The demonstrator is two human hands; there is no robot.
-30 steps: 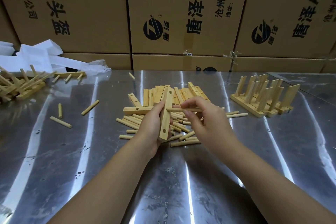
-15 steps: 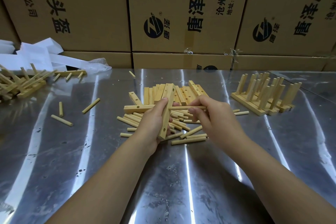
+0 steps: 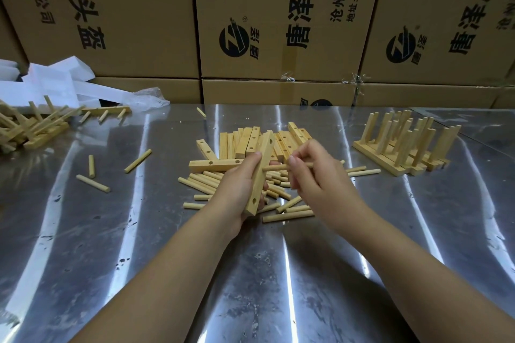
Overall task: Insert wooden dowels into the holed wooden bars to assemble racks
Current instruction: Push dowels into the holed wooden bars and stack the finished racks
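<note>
- cardboard boxes point(image 3: 125, 22) stacked behind as a back wall, not in play.
- steel table point(image 3: 278, 287) keeps all stock within arm's reach.
- finished racks point(image 3: 404, 147) parked far right, dowels upright, out of the work zone.
- spare bars point(image 3: 239, 142) piled centre-back, loose dowels point(image 3: 200, 184) just in front, easy to grab the next piece.
- left hand point(image 3: 237, 189) fingers curled round held bar point(image 3: 260, 172), lifted on edge, hole face towards the other hand, likely to brace it.
- right hand point(image 3: 315, 175) fingertips pinch held dowel point(image 3: 274, 167) level, tip at the bar's middle; seated or not, cannot tell.
</note>
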